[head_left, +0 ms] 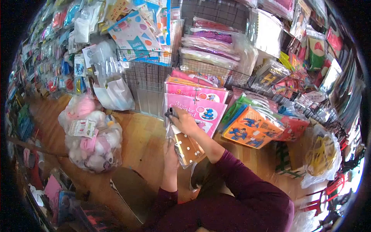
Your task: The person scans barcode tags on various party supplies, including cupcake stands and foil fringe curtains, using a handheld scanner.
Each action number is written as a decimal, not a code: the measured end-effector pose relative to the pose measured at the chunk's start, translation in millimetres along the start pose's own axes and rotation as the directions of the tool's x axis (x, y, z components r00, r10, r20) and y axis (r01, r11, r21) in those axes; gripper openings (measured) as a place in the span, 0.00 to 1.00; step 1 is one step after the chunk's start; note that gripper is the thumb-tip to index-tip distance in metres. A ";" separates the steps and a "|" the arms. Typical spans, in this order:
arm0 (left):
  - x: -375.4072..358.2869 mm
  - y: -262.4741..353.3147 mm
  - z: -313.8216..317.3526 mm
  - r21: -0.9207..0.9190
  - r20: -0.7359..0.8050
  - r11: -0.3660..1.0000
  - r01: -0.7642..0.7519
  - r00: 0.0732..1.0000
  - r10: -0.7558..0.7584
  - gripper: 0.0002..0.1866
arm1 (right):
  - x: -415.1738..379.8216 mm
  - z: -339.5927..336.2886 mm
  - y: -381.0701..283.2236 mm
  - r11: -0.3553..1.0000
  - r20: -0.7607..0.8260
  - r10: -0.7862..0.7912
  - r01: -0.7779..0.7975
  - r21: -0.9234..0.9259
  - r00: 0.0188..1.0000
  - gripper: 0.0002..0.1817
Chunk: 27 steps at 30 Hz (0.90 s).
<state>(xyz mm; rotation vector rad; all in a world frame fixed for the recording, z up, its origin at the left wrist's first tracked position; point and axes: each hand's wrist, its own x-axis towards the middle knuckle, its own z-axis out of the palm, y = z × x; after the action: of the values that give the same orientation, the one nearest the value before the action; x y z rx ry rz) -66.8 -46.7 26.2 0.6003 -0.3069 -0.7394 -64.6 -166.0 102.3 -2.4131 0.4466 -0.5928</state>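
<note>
At lower centre, above a wooden floor (143,143), the left hand (171,154) grips the lower edge of a brown polka-dot packet (189,149) in clear wrap, while the right hand (184,121) pinches its top. Just behind stand pink boxes (201,104) reading "3 Tier Cupcake". Wire racks (147,77) of party goods fill the upper frame, with a bag of plush toys (92,135) at left.

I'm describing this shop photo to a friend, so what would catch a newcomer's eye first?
At centre, both hands, left hand and right hand, hold a clear-wrapped brown polka-dot pack in front of pink cupcake stand boxes. A big clear bag of pink and white plush items sits on the wooden floor at left.
</note>
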 end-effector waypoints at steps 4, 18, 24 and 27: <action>4.8 8.8 -13.3 0.205 -0.139 0.964 -0.170 0.970 0.201 0.15 | -29.0 16.0 -2.1 0.886 -0.070 -0.410 0.379 -0.268 0.909 0.29; 10.1 52.9 -29.9 -0.048 -0.244 0.948 -0.314 0.924 0.293 0.19 | -83.5 -12.1 64.3 0.315 0.165 0.442 -0.325 0.892 0.882 0.13; 33.8 12.0 -44.0 0.309 0.462 0.949 0.054 0.864 -0.200 0.16 | -78.5 38.0 45.3 0.163 0.334 0.223 -0.372 0.914 0.916 0.22; 25.6 8.6 -28.7 0.397 -0.056 0.900 -0.180 0.974 0.219 0.11 | -92.5 59.9 18.4 0.742 0.012 -0.035 0.018 0.670 0.999 0.24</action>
<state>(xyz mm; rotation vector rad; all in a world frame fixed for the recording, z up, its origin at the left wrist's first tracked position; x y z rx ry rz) -30.9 -48.3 10.1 0.9654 -0.4218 -0.4471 -115.1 -110.4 19.6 -1.7233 0.1397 -0.6064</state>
